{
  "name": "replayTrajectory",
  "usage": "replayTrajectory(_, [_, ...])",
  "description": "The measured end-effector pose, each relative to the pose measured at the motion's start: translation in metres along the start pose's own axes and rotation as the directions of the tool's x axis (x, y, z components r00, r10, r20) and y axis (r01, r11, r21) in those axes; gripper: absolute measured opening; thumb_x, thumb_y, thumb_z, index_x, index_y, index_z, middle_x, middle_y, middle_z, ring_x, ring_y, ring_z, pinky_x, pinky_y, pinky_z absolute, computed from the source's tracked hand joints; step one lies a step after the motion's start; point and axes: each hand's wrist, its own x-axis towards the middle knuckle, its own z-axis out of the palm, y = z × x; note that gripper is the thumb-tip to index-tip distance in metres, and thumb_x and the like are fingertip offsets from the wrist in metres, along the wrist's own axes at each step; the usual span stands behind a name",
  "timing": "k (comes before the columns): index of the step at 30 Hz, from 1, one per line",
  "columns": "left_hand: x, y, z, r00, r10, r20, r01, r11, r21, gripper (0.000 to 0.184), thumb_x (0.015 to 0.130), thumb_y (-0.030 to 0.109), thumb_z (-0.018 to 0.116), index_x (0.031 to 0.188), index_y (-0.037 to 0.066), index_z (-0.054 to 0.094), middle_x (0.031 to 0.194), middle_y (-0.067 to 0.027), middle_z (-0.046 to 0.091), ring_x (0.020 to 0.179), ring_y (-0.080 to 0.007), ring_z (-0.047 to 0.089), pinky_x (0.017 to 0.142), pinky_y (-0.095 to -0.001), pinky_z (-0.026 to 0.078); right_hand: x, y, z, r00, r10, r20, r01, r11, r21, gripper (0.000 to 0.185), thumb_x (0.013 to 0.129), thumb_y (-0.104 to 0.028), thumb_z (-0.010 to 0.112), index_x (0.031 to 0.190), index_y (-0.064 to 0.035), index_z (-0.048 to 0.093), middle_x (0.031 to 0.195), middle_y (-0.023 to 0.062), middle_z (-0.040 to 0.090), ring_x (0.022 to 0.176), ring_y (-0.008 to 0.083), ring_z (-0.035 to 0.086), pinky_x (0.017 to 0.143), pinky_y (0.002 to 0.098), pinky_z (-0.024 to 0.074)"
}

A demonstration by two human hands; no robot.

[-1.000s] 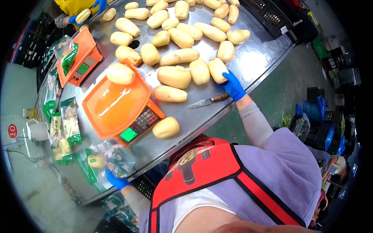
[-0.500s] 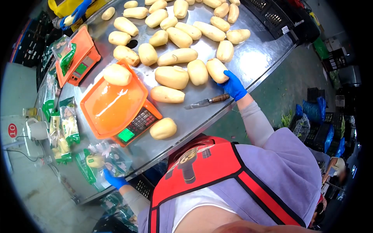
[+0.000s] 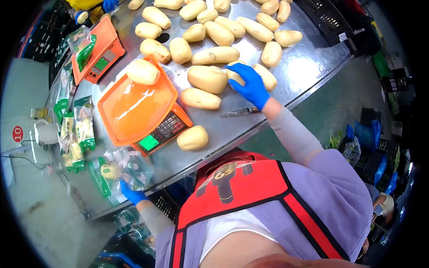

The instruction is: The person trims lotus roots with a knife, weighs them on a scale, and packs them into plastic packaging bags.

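My right hand [image 3: 251, 85], in a blue glove, reaches over a pale yellow root vegetable [image 3: 234, 75], its fingers spread across the top. Another root [image 3: 265, 77] lies just right of that hand, and a knife [image 3: 240, 112] rests below it, its handle partly hidden. At the lower left my left hand [image 3: 131, 192], also gloved, touches the edge of a clear and green plastic bag [image 3: 134, 169] with a root [image 3: 110, 171] in it; its fingertips are partly hidden. An orange scale [image 3: 134, 111] stands between the hands with one root [image 3: 143, 72] on its tray.
Several roots [image 3: 216, 55] lie over the metal table [image 3: 295, 96]. A second orange scale [image 3: 99, 53] and filled bags [image 3: 84, 127] are at the left. A black crate [image 3: 324, 20] stands at the back right. Another person's blue-gloved hand [image 3: 109, 5] shows at the top left.
My right hand has left the rightmost root of the near row and moved left over the neighbouring one. My left hand stays by the bag. The whole view has shifted slightly.
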Motion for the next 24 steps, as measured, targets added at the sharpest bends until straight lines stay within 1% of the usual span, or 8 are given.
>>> replayTrajectory(1, [0.009, -0.005, -0.007, 0.999, 0.025, 0.022, -0.025, 1.0, 0.002, 0.024, 0.085, 0.026, 0.053, 0.102, 0.009, 0.056, 0.098, -0.0046, 0.056, 0.09, -0.0227, 0.056, 0.076, -0.0394, 0.049, 0.007, 0.005, 0.02, 1.0, 0.013, -0.024, -0.013, 1.0, -0.023, 0.04, 0.08, -0.029, 0.063, 0.114, -0.0099, 0.057, 0.108, 0.0143, 0.059, 0.099, 0.032, 0.056, 0.087, 0.0414, 0.0435])
replayTrajectory(5, [-0.005, 0.001, 0.01, 0.999, 0.035, -0.029, -0.036, 0.999, -0.015, 0.025, 0.085, 0.026, 0.053, 0.102, 0.008, 0.056, 0.101, -0.0052, 0.056, 0.093, -0.0226, 0.055, 0.079, -0.0382, 0.047, 0.031, -0.001, 0.04, 0.992, 0.037, 0.121, -0.025, 0.995, -0.096, 0.038, 0.08, -0.029, 0.061, 0.114, -0.0121, 0.059, 0.105, 0.0145, 0.062, 0.095, 0.0326, 0.058, 0.086, 0.0422, 0.044])
replayTrajectory(10, [-0.007, -0.001, 0.008, 0.995, 0.069, -0.066, -0.069, 0.998, 0.012, 0.029, 0.087, 0.028, 0.051, 0.106, 0.007, 0.056, 0.106, -0.0068, 0.056, 0.096, -0.024, 0.055, 0.082, -0.0391, 0.047, 0.022, 0.003, 0.005, 0.983, 0.169, 0.072, -0.179, 0.969, 0.169, 0.02, 0.085, -0.015, 0.056, 0.101, -0.011, 0.067, 0.095, 0.0114, 0.066, 0.087, 0.0295, 0.062, 0.076, 0.0357, 0.0489])
replayTrajectory(13, [0.005, -0.005, -0.005, 1.0, 0.024, 0.007, -0.024, 1.0, 0.013, 0.04, 0.089, 0.031, 0.047, 0.118, 0.004, 0.056, 0.116, -0.0086, 0.058, 0.105, -0.0259, 0.056, 0.089, -0.0399, 0.045, 0.0, 0.01, -0.042, 0.92, 0.36, 0.153, -0.391, 0.825, 0.409, 0.022, 0.086, -0.01, 0.059, 0.105, -0.0001, 0.064, 0.1, 0.007, 0.066, 0.092, 0.0128, 0.06, 0.082, 0.0265, 0.0467])
replayTrajectory(15, [0.007, -0.006, -0.005, 0.999, 0.039, -0.023, -0.039, 0.999, 0.0, 0.04, 0.089, 0.031, 0.048, 0.118, 0.004, 0.056, 0.116, -0.008, 0.058, 0.104, -0.0255, 0.056, 0.089, -0.0394, 0.045, -0.012, 0.009, -0.087, 0.889, 0.383, 0.251, -0.458, 0.728, 0.51, 0.023, 0.085, -0.008, 0.057, 0.106, 0.0016, 0.063, 0.101, 0.0072, 0.065, 0.093, 0.0136, 0.059, 0.083, 0.0273, 0.0464])
replayTrajectory(17, [-0.001, -0.002, 0.005, 0.996, 0.029, -0.081, -0.029, 1.0, 0.001, 0.039, 0.089, 0.031, 0.048, 0.117, 0.004, 0.056, 0.114, -0.0074, 0.058, 0.103, -0.0248, 0.057, 0.088, -0.0388, 0.045, -0.033, 0.051, -0.112, 0.859, 0.435, 0.271, -0.506, 0.803, 0.314, 0.025, 0.085, -0.007, 0.056, 0.108, 0.0012, 0.063, 0.1, 0.0083, 0.066, 0.093, 0.0145, 0.059, 0.084, 0.0281, 0.0462])
replayTrajectory(19, [0.0, -0.003, 0.004, 0.997, 0.047, -0.054, -0.047, 0.999, 0.014, 0.039, 0.089, 0.031, 0.048, 0.116, 0.005, 0.056, 0.113, -0.0069, 0.058, 0.101, -0.0245, 0.057, 0.087, -0.0382, 0.046, -0.046, 0.074, -0.125, 0.793, 0.609, 0.022, -0.605, 0.791, -0.089, 0.033, 0.081, -0.021, 0.064, 0.11, -0.0075, 0.064, 0.107, 0.0121, 0.064, 0.097, 0.0237, 0.061, 0.086, 0.0349, 0.0464])
replayTrajectory(24, [0.012, -0.007, -0.01, 1.0, 0.025, 0.011, -0.025, 0.998, 0.054, 0.043, 0.089, 0.036, 0.047, 0.119, 0.006, 0.055, 0.112, -0.007, 0.058, 0.098, -0.0252, 0.058, 0.084, -0.0382, 0.047, -0.023, 0.115, -0.104, 0.78, 0.553, -0.294, -0.543, 0.831, 0.124, 0.059, 0.076, -0.03, 0.07, 0.128, -0.0098, 0.05, 0.122, 0.0165, 0.052, 0.115, 0.0307, 0.049, 0.095, 0.0375, 0.0405])
